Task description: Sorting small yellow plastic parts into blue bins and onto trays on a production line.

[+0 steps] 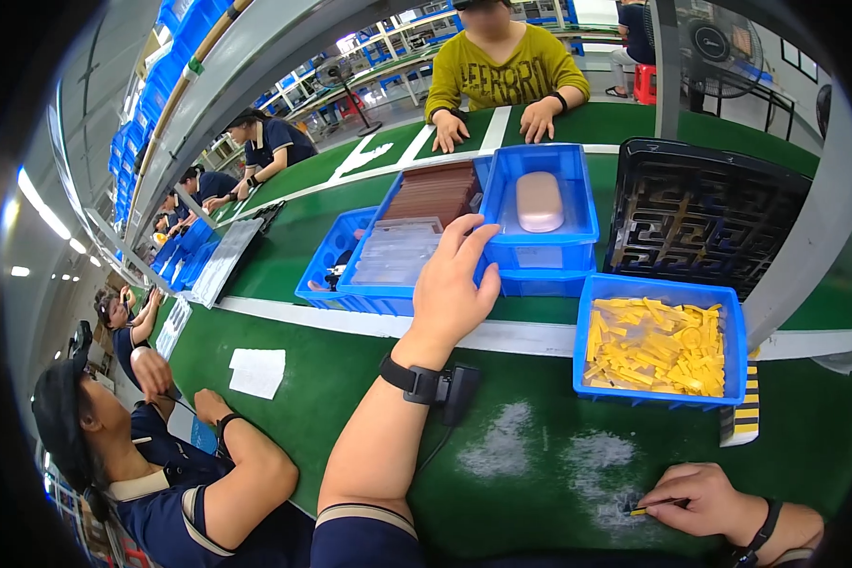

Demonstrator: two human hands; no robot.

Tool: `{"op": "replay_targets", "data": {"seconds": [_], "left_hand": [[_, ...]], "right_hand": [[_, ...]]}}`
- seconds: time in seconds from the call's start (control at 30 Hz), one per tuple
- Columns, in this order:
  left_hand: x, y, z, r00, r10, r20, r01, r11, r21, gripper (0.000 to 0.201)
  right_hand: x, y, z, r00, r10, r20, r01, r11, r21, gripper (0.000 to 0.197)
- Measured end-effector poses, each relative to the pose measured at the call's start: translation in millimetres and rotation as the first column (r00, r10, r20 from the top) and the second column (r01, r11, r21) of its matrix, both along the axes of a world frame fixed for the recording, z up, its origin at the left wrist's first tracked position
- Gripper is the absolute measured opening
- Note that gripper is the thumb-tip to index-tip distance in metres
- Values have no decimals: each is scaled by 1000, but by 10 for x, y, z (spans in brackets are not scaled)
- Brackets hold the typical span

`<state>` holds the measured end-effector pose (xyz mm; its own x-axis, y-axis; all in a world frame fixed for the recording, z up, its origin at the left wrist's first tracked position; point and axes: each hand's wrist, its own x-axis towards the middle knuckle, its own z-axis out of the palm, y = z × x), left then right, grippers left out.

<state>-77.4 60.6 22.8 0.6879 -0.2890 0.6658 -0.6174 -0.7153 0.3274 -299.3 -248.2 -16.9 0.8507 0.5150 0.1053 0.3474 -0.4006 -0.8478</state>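
My left hand (452,284) reaches forward, fingers apart, over the front edge of the blue bins. Its fingertips are beside the bin wall between a stack of clear plastic pieces (398,254) and a blue bin (587,204) that holds a pale pink rounded case (539,201). Brown flat sheets (434,194) stand packed behind the clear pieces. Low at the right, my right hand (699,502) pinches a thin dark piece with a yellow end (640,511), close above the green work surface (540,511). Its exact kind is too small to tell.
A blue bin of yellow strips (658,346) stands right of centre, before a black patterned tray (705,213). White powdery marks (497,443) and a white paper (257,373) lie on the green surface. A co-worker (180,445) sits at the left; another (506,71) faces me.
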Motion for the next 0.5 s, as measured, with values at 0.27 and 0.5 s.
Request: {"op": "replay_targets", "data": {"seconds": [0.27, 0.5], "left_hand": [[30, 6, -13, 999, -10, 32, 9, 1000, 17, 42], [37, 27, -22, 998, -15, 64, 13, 999, 32, 42]], "right_hand": [[-3, -6, 18, 1000, 15, -8, -15, 1000, -17, 13], [10, -2, 6, 1000, 19, 12, -19, 1000, -9, 13]]}}
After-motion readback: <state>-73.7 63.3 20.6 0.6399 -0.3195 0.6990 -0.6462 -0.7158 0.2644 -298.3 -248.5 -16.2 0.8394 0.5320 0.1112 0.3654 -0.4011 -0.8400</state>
